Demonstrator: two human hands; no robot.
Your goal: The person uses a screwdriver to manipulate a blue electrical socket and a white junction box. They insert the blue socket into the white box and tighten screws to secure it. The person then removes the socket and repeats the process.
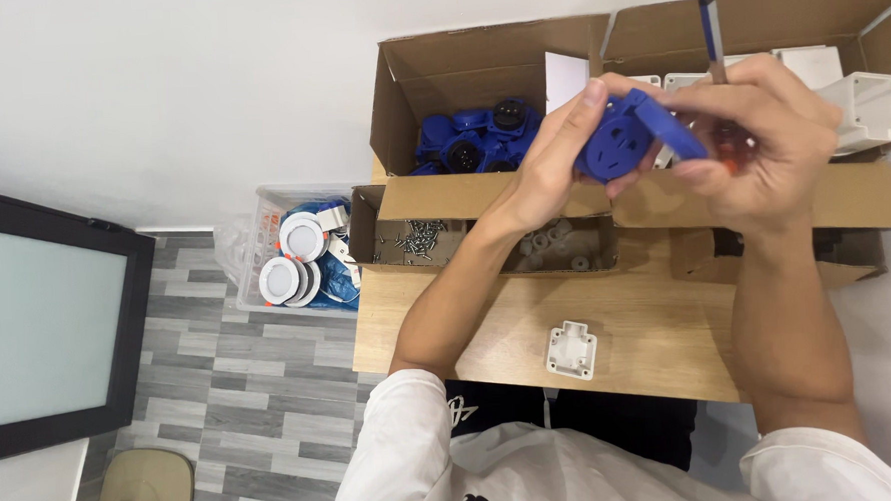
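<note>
I am seeing my left hand [552,166] pinching the blue socket [633,132] above the table's [649,322] far edge, while my right hand [761,137] is gripping its other side together with a screwdriver [708,24]; a white box [571,349] is lying near the table's near edge.

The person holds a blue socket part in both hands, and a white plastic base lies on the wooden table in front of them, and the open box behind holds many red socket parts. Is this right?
Not quite. In the head view the socket parts in the open box are blue, not red. The rest holds: left hand and right hand hold the blue socket part, and the white base lies on the table.
</note>
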